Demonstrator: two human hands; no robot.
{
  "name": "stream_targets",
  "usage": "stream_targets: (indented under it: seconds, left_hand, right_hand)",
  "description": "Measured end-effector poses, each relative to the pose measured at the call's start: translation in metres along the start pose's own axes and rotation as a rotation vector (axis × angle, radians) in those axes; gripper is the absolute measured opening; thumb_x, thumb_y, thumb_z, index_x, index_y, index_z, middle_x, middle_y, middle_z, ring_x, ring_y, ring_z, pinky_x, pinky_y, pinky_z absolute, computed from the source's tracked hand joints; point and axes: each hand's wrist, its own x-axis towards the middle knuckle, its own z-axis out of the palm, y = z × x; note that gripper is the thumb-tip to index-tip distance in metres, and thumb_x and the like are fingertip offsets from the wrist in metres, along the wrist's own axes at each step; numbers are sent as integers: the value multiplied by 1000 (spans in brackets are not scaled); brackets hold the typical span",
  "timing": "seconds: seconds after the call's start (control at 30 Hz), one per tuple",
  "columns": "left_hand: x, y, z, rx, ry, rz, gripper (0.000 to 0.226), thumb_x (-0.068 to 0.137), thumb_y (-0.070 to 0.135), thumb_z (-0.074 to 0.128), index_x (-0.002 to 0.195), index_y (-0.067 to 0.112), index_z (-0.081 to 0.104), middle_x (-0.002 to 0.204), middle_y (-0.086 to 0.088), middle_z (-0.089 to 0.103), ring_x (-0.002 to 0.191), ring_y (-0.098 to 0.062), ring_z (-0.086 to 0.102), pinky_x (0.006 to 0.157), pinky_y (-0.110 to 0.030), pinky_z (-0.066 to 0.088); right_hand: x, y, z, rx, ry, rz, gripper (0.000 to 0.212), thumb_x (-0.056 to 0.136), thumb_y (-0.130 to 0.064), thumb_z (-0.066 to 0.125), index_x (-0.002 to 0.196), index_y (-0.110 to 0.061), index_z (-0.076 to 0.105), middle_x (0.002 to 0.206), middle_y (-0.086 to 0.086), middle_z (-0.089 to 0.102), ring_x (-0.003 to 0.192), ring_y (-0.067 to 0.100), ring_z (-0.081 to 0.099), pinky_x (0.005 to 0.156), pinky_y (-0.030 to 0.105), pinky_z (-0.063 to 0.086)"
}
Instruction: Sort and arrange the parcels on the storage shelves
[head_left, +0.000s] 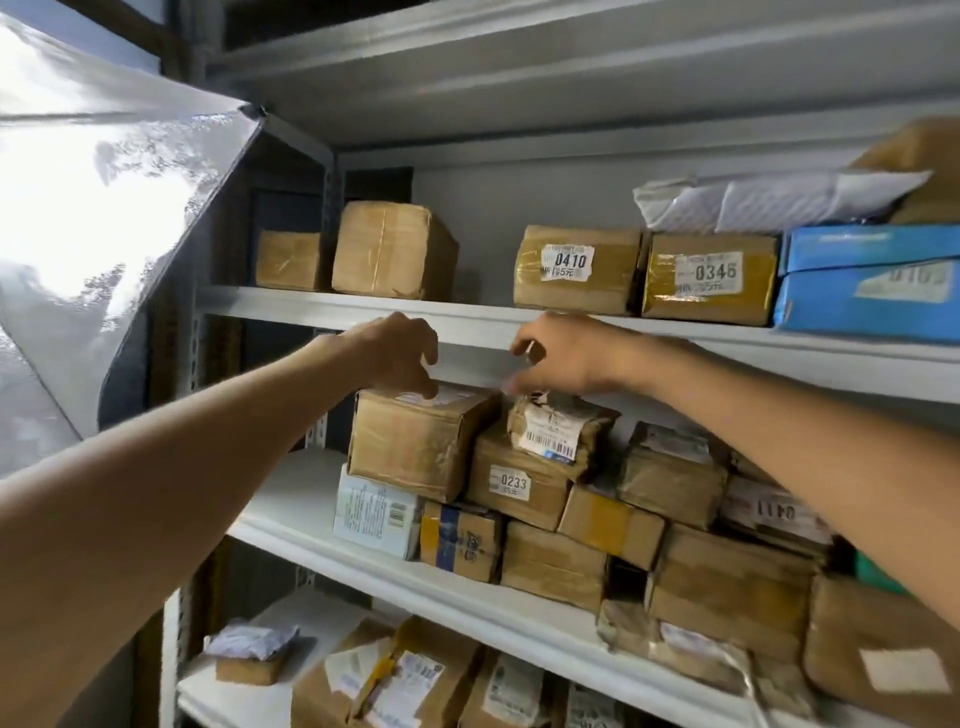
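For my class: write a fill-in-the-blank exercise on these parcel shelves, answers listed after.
The brown cardboard box labelled 0410 stands just left of the gold-taped box labelled ____.
Right of that sits a large ____ carton.
The left hand touches the ____ of a plain brown cardboard box.
The crumpled barcode-labelled parcel lies on the brown box labelled ____.
Missing words: 0346; blue; top; 0233.
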Motion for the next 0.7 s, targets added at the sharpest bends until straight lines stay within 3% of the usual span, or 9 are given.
stream_targets:
  seconds: [0.17,0.3,0.43,0.53,0.6,0.7]
  left_hand:
    - [51,18,-14,-128,76,71,45,82,41,73,119,19,60,114,-2,65,104,-22,59,88,-35,49]
    - [77,24,-16,-133,174,169,53,80,43,73,125,19,56,118,-2,63,101,-23,61,82,-34,53]
    - [97,19,-20,-148,229,227,55,79,46,74,124,21,57,119,-2,62,101,-23,60,82,-34,53]
    - [115,12,-26,-271,245,284,55,79,44,74,124,15,59,120,-5,63,101,-24,61,87,-37,54]
    - [123,12,-27,-310,220,309,60,80,44,74,127,12,57,121,-8,63,103,-24,61,87,-34,53]
    - [133,20,-27,-361,200,375,68,79,41,76,134,11,49,124,-10,62,107,-27,61,91,-37,53]
  right_hand:
    - [9,15,-23,-36,66,94,57,85,-39,70,131,-11,53,124,6,59,108,22,56,91,33,47]
    - [15,24,-32,-103,169,210,42,83,-38,71,112,-10,58,107,8,63,93,25,59,85,39,50]
    - [21,23,-38,-139,191,325,45,83,-34,71,116,-8,58,107,10,63,96,27,60,88,42,50]
    - [26,20,-46,-168,254,396,31,85,-26,68,108,-7,59,97,6,63,85,22,59,67,33,49]
    - [29,18,-49,-218,325,449,20,86,-19,63,102,-9,56,92,4,58,75,16,53,52,25,36]
    - [35,15,-46,-209,410,518,21,85,-13,60,105,-6,57,96,6,59,79,18,55,48,21,32]
